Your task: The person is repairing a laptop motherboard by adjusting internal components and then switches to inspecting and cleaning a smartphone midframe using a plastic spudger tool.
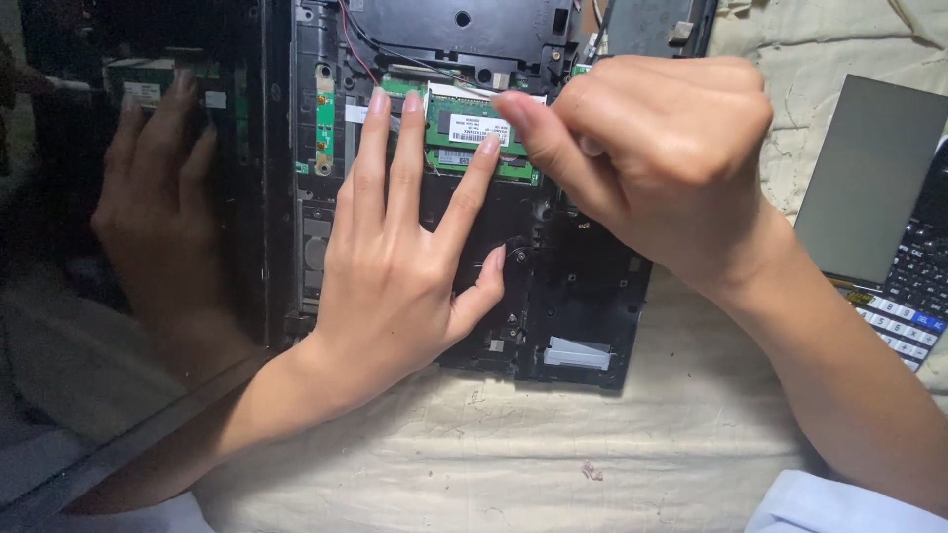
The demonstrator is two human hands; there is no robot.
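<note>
A: The left hand [395, 266] lies flat, fingers spread, holding nothing, beside the memory stick [476, 128] in the opened laptop [583, 296].

B: The right hand [652, 148] pinches its edge; a hard pull could crack it.

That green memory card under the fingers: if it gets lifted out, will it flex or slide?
The green memory card looks thin, flat and rigid, so probably stiff and light. Its bare chips suggest it is fragile. The left hand presses it, the right hand pinches its edge.

A calculator [913, 296] is lying at my right beside a grey flat panel [867, 178], both resting on the cream cloth [592, 444].
</note>
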